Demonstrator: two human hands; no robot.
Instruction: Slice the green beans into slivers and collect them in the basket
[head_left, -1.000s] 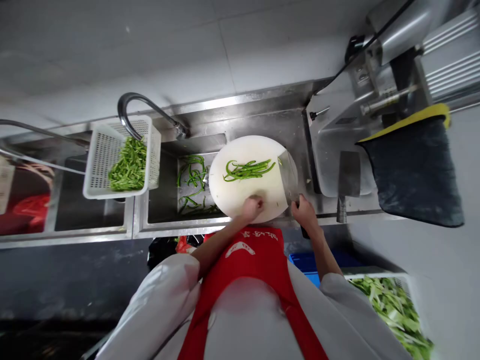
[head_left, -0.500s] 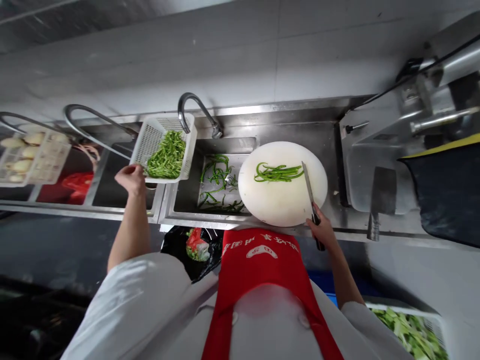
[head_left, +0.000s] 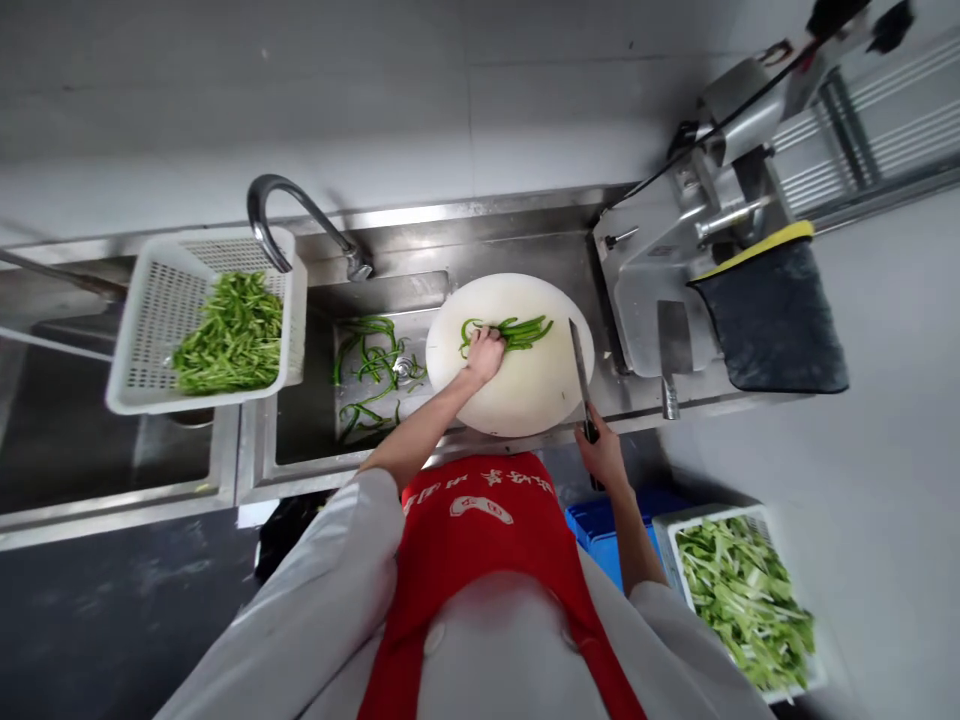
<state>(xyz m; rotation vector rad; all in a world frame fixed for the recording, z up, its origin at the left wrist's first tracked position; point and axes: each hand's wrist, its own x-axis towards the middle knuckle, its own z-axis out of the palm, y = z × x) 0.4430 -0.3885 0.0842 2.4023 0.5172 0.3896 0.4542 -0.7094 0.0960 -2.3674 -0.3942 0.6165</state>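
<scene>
My left hand lies over a bunch of long green peppers on the round white cutting board. Its fingers are curled round the left part of the bunch. My right hand is closed round the dark handle of a long kitchen knife. The blade points away from me, over the board's right edge, apart from the peppers. More long green peppers lie scattered in the sink left of the board. A white plastic basket with cut green strips stands farther left.
A curved faucet reaches over the basket. On the right, a cleaver lies across a clear plastic tub, beside a dark cloth with a yellow edge. Low on the right stands a crate of leafy greens, next to a blue bin.
My left hand has moved right, from the basket's near edge onto the peppers on the board. The right hand still holds the knife at the board's right side. The view has shifted right.
</scene>
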